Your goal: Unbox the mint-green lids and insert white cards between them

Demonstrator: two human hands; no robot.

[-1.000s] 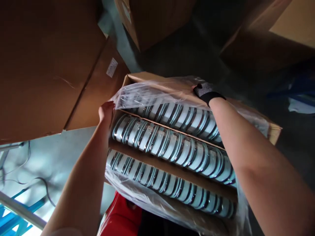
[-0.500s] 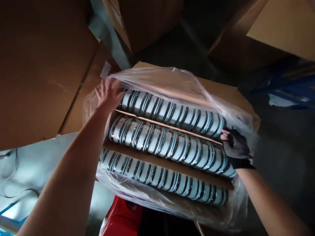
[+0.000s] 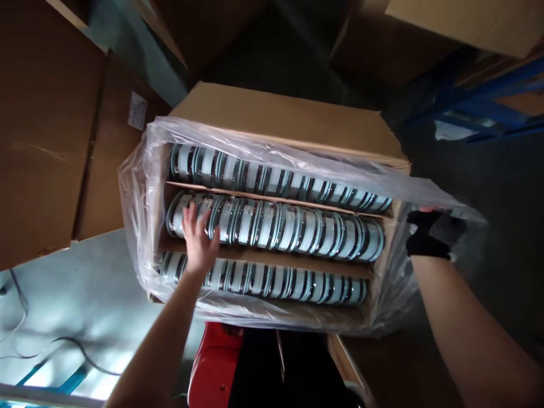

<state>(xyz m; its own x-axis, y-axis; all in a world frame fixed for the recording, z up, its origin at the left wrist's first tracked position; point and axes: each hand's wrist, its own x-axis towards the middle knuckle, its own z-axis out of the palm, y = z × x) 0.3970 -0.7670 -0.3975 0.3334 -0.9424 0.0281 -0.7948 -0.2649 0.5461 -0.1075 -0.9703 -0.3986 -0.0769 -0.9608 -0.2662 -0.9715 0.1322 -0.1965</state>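
Note:
An open cardboard box [image 3: 293, 116] lined with a clear plastic bag [image 3: 140, 226] holds three rows of round glass-like items [image 3: 267, 224] with pale greenish rims, packed on edge. Cardboard dividers [image 3: 272, 198] separate the rows. My bare left hand [image 3: 199, 238] is over the left end of the middle row, fingers spread; whether it touches the items I cannot tell. Beyond the box's right side, my right hand [image 3: 436, 229], in a black fingerless mesh glove, is closed on the plastic bag, which is stretched out there and partly covers the fingers.
Large cardboard cartons stand on the left [image 3: 46, 141] and at the upper right [image 3: 463, 25]. A blue rack [image 3: 488, 107] is at the right. Close to the box's near edge is a red object [image 3: 215, 362]. A dark cable [image 3: 80, 345] runs across the floor at lower left.
My left hand has moved from the box's far left corner down to the middle row. My right hand has gone outward, pulling the plastic off the far flap and to the right.

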